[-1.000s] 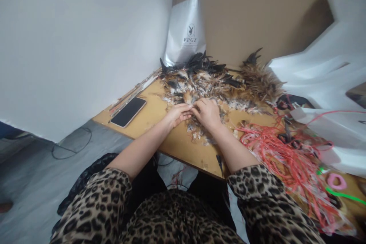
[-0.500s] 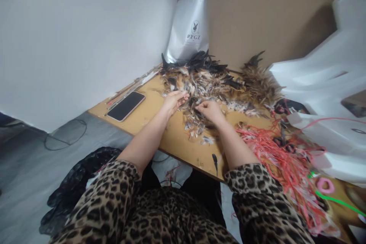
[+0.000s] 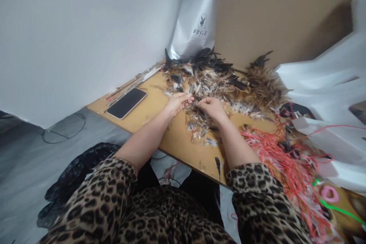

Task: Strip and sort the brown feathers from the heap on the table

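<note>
Over the front of a feather pile, my left hand (image 3: 180, 103) has its thumb and forefinger pinched together, the other fingers curled loosely. Close by on the right, my right hand (image 3: 213, 108) is closed in a pinch and points toward the left one. A small gap lies between the fingertips, where a dark wispy bit looks like a feather; its exact outline is lost against the pile. Brown, white and black feathers (image 3: 211, 80) spread behind both hands. A smaller clump of loose feathers (image 3: 197, 124) lies below them on the wooden table (image 3: 177, 137).
A phone (image 3: 126, 103) lies at the table's left. Behind the feathers stands a silver-white bag (image 3: 194, 19). Red strings (image 3: 274, 148) heap at the right, beside white sheeting (image 3: 320, 80) and a pink ring (image 3: 329, 193). A black plastic bag (image 3: 77, 175) is on the floor.
The view has shifted slightly, so the table things sit a little further right. My hands have come closer together, both still pinched.
</note>
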A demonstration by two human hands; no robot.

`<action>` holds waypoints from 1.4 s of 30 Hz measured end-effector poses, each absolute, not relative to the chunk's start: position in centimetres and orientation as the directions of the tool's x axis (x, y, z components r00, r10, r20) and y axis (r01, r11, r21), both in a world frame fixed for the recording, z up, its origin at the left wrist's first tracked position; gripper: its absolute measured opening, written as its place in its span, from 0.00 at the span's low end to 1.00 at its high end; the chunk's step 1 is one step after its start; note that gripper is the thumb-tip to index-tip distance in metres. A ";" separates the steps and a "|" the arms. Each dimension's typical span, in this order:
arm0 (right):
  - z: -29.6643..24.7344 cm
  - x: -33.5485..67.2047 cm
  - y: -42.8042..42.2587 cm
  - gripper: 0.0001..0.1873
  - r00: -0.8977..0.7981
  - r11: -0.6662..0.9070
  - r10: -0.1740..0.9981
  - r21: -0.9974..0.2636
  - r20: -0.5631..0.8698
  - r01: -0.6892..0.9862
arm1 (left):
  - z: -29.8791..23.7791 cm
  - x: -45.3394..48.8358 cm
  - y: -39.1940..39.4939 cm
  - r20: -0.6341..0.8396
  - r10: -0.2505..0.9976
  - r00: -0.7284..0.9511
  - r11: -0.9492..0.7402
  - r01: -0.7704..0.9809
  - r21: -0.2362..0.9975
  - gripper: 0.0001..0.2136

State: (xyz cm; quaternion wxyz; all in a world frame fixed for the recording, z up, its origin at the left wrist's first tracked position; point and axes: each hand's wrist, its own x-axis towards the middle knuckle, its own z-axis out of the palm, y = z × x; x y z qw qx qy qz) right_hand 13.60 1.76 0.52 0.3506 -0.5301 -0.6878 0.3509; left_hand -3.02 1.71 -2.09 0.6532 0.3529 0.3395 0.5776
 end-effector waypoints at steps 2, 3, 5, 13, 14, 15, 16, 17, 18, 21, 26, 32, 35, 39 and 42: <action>0.6 13.6 1.8 0.11 -0.150 0.088 0.987 -0.963 0.051 0.253 | -2.1 -2.9 1.6 -0.034 0.993 0.110 0.086 -0.515 0.853 0.08; 0.6 13.6 1.8 0.12 -0.144 0.036 0.989 -0.989 0.015 0.146 | -2.1 -2.9 1.5 -0.032 0.993 0.118 0.089 -0.516 0.852 0.08; 0.8 13.4 1.6 0.13 -0.144 -0.032 0.989 -0.999 -0.029 -0.022 | -2.2 -2.8 1.4 -0.029 0.989 0.142 0.099 -0.515 0.851 0.07; 0.4 12.2 1.3 0.14 -0.094 -0.040 0.995 -0.979 -0.021 -0.201 | -2.3 -2.4 1.1 -0.042 0.976 0.212 0.139 -0.467 0.873 0.07; 0.3 12.1 1.3 0.14 -0.093 -0.041 0.995 -0.978 -0.022 -0.207 | -2.3 -2.4 1.0 -0.039 0.977 0.212 0.138 -0.476 0.868 0.06; 0.2 12.1 1.4 0.14 -0.092 -0.039 0.996 -0.977 -0.020 -0.209 | -2.2 -2.4 1.0 -0.036 0.976 0.213 0.138 -0.485 0.863 0.06; 0.1 12.0 1.4 0.13 -0.083 -0.027 0.996 -0.978 -0.010 -0.207 | -2.2 -2.4 1.0 -0.035 0.976 0.216 0.140 -0.493 0.859 0.06; 0.0 12.0 1.4 0.13 -0.065 -0.003 0.998 -0.980 0.010 -0.198 | -2.1 -2.4 1.0 -0.036 0.975 0.220 0.145 -0.499 0.854 0.06; -0.1 11.9 1.3 0.12 -0.041 0.037 0.998 -0.982 0.045 -0.183 | -2.1 -2.4 0.9 -0.041 0.973 0.227 0.153 -0.503 0.851 0.05; -0.1 11.7 1.0 0.11 0.003 0.183 0.983 -0.977 0.184 -0.107 | -1.9 -2.3 0.7 -0.076 0.966 0.246 0.194 -0.499 0.845 0.04; 0.1 11.4 0.5 0.11 0.016 0.257 0.967 -0.966 0.256 -0.036 | -2.0 -2.0 0.6 -0.103 0.961 0.258 0.225 -0.507 0.832 0.03; -0.6 11.4 0.9 0.10 0.055 0.264 0.963 -0.964 0.263 -0.016 | -2.1 -1.8 0.7 -0.101 0.962 0.255 0.222 -0.507 0.833 0.03; -1.0 11.4 1.0 0.11 0.051 0.257 0.965 -0.966 0.256 -0.027 | -2.1 -1.8 0.6 -0.092 0.961 0.262 0.217 -0.500 0.838 0.03; -0.8 11.3 0.6 0.10 0.015 0.233 0.972 -0.971 0.233 -0.048 | -2.2 -1.9 0.6 -0.071 0.963 0.261 0.192 -0.478 0.857 0.05; -0.3 11.3 0.4 0.11 -0.023 0.169 0.985 -0.983 0.171 -0.072 | -2.3 -1.9 0.6 -0.036 0.972 0.232 0.137 -0.436 0.889 0.07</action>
